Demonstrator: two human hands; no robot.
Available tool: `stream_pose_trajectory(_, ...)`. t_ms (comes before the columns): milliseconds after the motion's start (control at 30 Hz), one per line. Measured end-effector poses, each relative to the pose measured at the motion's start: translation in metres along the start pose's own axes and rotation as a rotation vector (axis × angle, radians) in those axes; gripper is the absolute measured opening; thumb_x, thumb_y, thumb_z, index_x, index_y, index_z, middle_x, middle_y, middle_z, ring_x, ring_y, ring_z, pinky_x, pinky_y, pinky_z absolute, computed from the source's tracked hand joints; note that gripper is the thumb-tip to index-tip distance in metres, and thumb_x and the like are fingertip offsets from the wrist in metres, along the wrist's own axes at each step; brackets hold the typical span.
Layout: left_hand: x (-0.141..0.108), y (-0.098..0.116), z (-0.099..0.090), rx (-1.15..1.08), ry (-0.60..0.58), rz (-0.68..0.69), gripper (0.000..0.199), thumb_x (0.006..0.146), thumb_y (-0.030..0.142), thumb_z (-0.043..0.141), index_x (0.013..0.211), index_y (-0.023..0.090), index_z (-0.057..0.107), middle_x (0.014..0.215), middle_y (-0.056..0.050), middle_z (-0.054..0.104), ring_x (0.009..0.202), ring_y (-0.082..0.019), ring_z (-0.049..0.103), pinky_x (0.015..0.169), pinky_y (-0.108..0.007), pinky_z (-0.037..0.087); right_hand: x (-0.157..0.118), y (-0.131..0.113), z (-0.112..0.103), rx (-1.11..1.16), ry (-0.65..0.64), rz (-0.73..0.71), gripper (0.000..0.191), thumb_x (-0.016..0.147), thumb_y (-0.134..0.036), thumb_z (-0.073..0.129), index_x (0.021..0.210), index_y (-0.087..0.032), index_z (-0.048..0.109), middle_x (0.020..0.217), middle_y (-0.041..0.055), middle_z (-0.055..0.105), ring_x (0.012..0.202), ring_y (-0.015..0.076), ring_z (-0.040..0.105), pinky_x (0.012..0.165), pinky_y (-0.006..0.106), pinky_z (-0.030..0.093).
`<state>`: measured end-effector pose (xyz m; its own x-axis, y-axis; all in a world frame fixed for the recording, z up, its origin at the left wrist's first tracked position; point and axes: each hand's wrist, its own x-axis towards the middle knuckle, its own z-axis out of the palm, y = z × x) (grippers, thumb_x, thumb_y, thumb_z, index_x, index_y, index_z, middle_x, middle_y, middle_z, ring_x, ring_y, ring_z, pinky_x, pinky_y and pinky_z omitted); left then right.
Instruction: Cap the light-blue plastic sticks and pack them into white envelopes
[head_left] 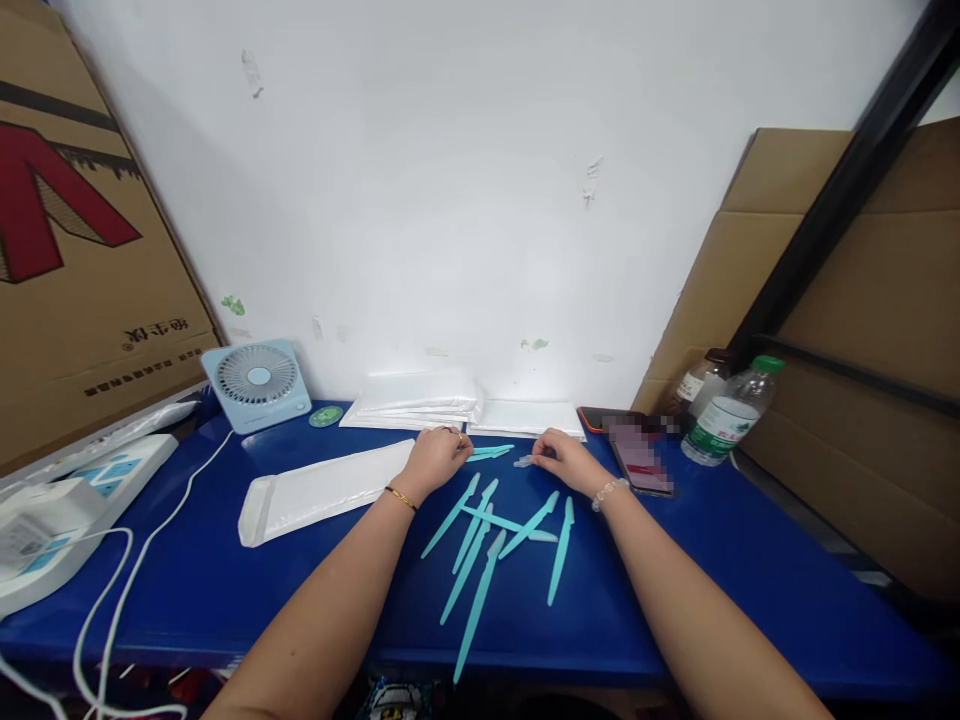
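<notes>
My left hand (442,458) pinches a slim turquoise stick-like tool (491,452), which points right from my fingertips. Between the fingers of my right hand (555,458) is a small translucent piece (523,461), a short gap to the right of the tool's tip. Several more turquoise tools (477,605) with pale tips lie loosely crossed on the blue table between my forearms. A white padded envelope (322,490) lies flat beside my left hand, partly hidden by it. Behind my hands, stacks of white envelopes (412,400) rest against the wall.
A light blue fan (257,384) and a green disc (326,415) stand back left; a power strip (82,530) with white cables lies at far left. At right are a phone (641,455), a green-capped bottle (731,415) and a brown-capped bottle (697,390). Cardboard flanks both sides.
</notes>
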<state>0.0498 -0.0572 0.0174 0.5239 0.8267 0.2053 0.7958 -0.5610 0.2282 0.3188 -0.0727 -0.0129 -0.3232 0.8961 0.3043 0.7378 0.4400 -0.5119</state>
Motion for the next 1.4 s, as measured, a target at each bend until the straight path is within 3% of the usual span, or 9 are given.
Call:
stream_pose_trajectory(133, -0.006, -0.004, -0.002, -0.010, -0.001, -0.123, 0.029, 0.079, 0.043, 0.055, 0.096, 0.022, 0.064, 0.101, -0.005, 0.066, 0.095, -0.022, 0.059, 0.077, -0.031, 0.043, -0.001, 0.003, -0.002, -0.020, 0.046, -0.029, 0.007, 0.080, -0.026, 0.061, 0.084, -0.020, 0.063, 0.088, 0.0041, 0.058, 0.082, 0.0181, 0.053, 0.074, 0.031, 0.043)
stream_pose_trajectory(233, -0.015, 0.002, -0.002, -0.052, -0.135, -0.177, 0.030, 0.073, 0.050, 0.059, 0.080, 0.021, 0.064, 0.085, -0.004, 0.067, 0.080, -0.021, 0.061, 0.062, -0.027, 0.041, -0.004, -0.004, -0.001, 0.011, 0.067, -0.047, 0.008, 0.082, -0.020, 0.055, 0.086, -0.021, 0.063, 0.090, 0.0041, 0.058, 0.081, 0.0168, 0.054, 0.073, 0.030, 0.043)
stream_pose_trajectory(400, -0.021, 0.014, 0.005, -0.119, -0.278, -0.156, 0.014, 0.069, 0.035, 0.063, 0.074, 0.022, 0.064, 0.075, 0.000, 0.067, 0.069, -0.016, 0.060, 0.054, -0.024, 0.036, -0.011, -0.016, 0.006, 0.008, 0.034, -0.028, 0.014, 0.080, -0.023, 0.059, 0.093, -0.021, 0.065, 0.094, 0.0056, 0.061, 0.089, 0.0200, 0.055, 0.080, 0.033, 0.043)
stream_pose_trajectory(600, -0.013, 0.017, 0.017, -0.172, -0.150, -0.059, 0.014, 0.077, 0.033, 0.059, 0.082, 0.021, 0.063, 0.079, 0.000, 0.067, 0.073, -0.016, 0.060, 0.062, -0.024, 0.039, -0.007, -0.013, 0.010, -0.070, -0.003, -0.014, 0.015, 0.079, -0.018, 0.059, 0.089, -0.024, 0.069, 0.092, 0.0049, 0.063, 0.093, 0.0212, 0.055, 0.085, 0.035, 0.042)
stream_pose_trajectory(733, -0.009, 0.022, 0.019, -0.213, -0.077, -0.021, 0.015, 0.080, 0.035, 0.057, 0.084, 0.021, 0.062, 0.080, 0.000, 0.067, 0.075, -0.016, 0.060, 0.064, -0.024, 0.038, -0.005, -0.021, 0.011, -0.001, 0.067, -0.002, 0.016, 0.083, -0.029, 0.058, 0.095, -0.023, 0.068, 0.096, 0.0058, 0.064, 0.094, 0.0216, 0.056, 0.084, 0.035, 0.042)
stream_pose_trajectory(900, -0.006, 0.024, 0.019, -0.248, -0.056, 0.036, 0.016, 0.081, 0.036, 0.057, 0.084, 0.022, 0.064, 0.081, 0.001, 0.067, 0.077, -0.015, 0.060, 0.068, -0.024, 0.037, -0.003, -0.036, 0.014, 0.119, -0.044, -0.060, 0.017, 0.084, -0.034, 0.057, 0.081, -0.021, 0.067, 0.079, 0.0021, 0.065, 0.076, 0.0166, 0.057, 0.070, 0.027, 0.042)
stream_pose_trajectory(1100, -0.001, 0.007, 0.019, -0.200, 0.012, -0.052, 0.011, 0.080, 0.031, 0.058, 0.081, 0.022, 0.065, 0.079, 0.001, 0.066, 0.077, -0.016, 0.060, 0.071, -0.027, 0.037, -0.005, -0.018, 0.002, 0.036, 0.036, 0.114, 0.018, 0.084, -0.031, 0.057, 0.078, -0.018, 0.067, 0.076, 0.0038, 0.065, 0.073, 0.0177, 0.057, 0.067, 0.029, 0.041)
stream_pose_trajectory(1233, 0.000, 0.007, 0.020, -0.171, 0.038, -0.044, 0.017, 0.077, 0.034, 0.063, 0.090, 0.023, 0.066, 0.089, 0.000, 0.067, 0.087, -0.018, 0.059, 0.078, -0.030, 0.037, -0.006, -0.033, 0.002, -0.035, 0.035, -0.044, 0.013, 0.083, -0.033, 0.061, 0.087, -0.022, 0.068, 0.088, 0.0038, 0.063, 0.088, 0.0196, 0.055, 0.081, 0.033, 0.038)
stream_pose_trajectory(1400, -0.006, 0.010, 0.014, -0.245, 0.073, -0.004, 0.019, 0.084, 0.037, 0.053, 0.090, 0.023, 0.065, 0.090, 0.000, 0.067, 0.083, -0.016, 0.059, 0.074, -0.028, 0.039, -0.004, -0.058, 0.019, -0.079, -0.195, -0.176, 0.016, 0.078, -0.032, 0.067, 0.093, -0.027, 0.065, 0.095, 0.0017, 0.059, 0.091, 0.0196, 0.051, 0.083, 0.035, 0.037)
